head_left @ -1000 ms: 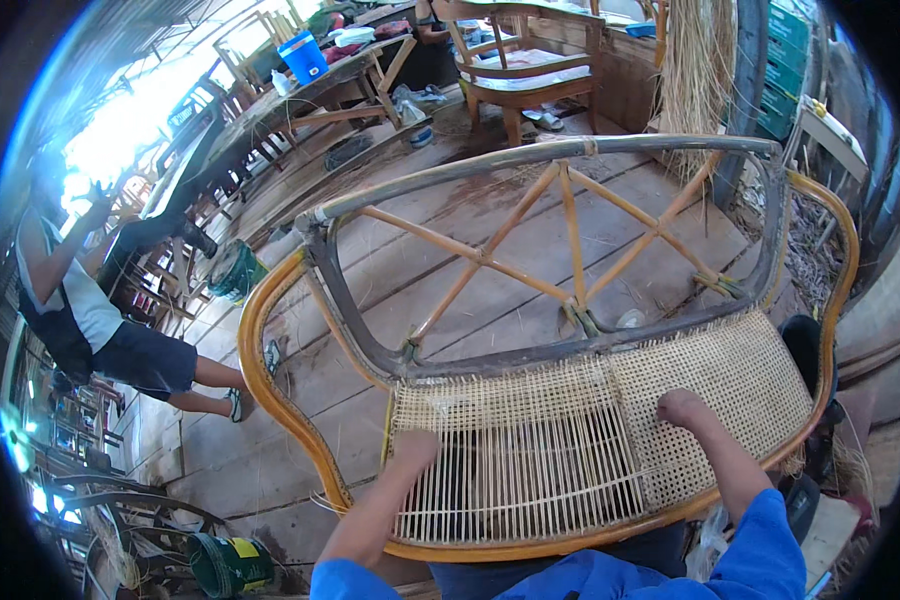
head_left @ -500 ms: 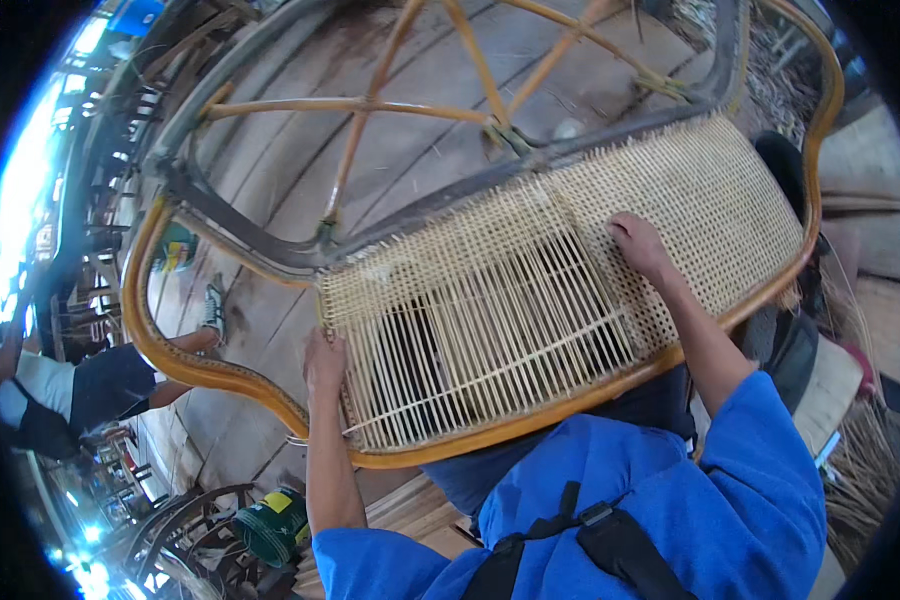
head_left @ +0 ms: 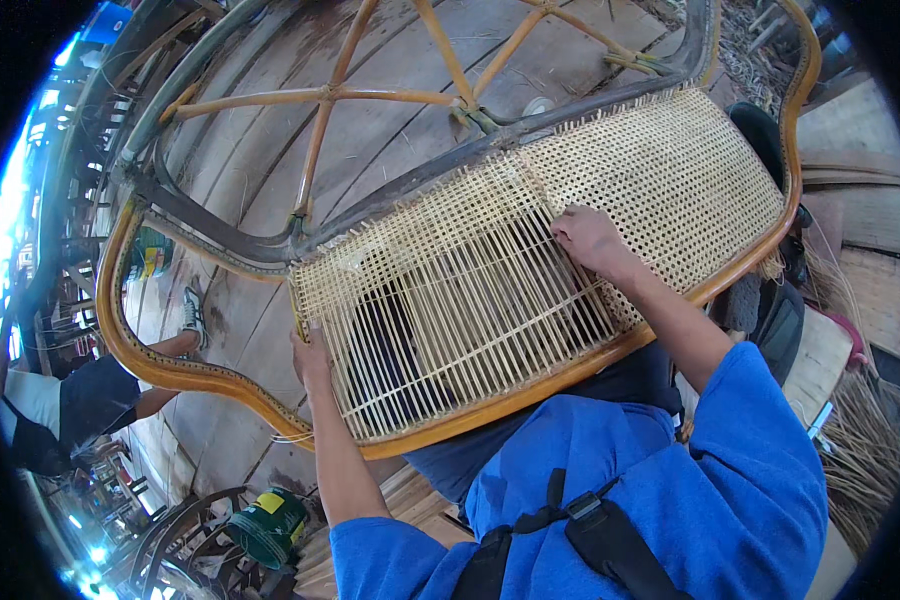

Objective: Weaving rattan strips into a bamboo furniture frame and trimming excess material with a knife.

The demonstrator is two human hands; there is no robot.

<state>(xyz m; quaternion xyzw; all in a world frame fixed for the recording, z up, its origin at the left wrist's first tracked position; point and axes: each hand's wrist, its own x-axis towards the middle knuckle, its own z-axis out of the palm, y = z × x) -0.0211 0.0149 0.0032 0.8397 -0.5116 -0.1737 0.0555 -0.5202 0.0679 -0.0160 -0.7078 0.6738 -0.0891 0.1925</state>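
Note:
A cane panel [head_left: 660, 180] is being woven across a curved rattan chair frame [head_left: 210, 375] that lies over my lap. Its right part shows a close mesh with small holes; toward the left, long pale strands [head_left: 490, 310] run with wide gaps, crossed by only a few strands. My right hand [head_left: 592, 240] is closed in a pinch where the mesh meets the open strands, seemingly on a thin cane strand; the fingertips are partly hidden. At the panel's left edge, my left hand [head_left: 311, 358] is closed around the side of the frame, its fingers partly out of sight.
Crossed rattan poles [head_left: 335, 93] span the frame's far part above a plank floor [head_left: 240, 330]. Another person's leg [head_left: 170, 345] is at the left. A green bucket [head_left: 268, 528] stands at lower left, and loose cane strips [head_left: 860, 470] lie at right.
My right hand has moved left, from the close mesh to its border with the open strands. The frame and my left hand appear shifted slightly left and up in view.

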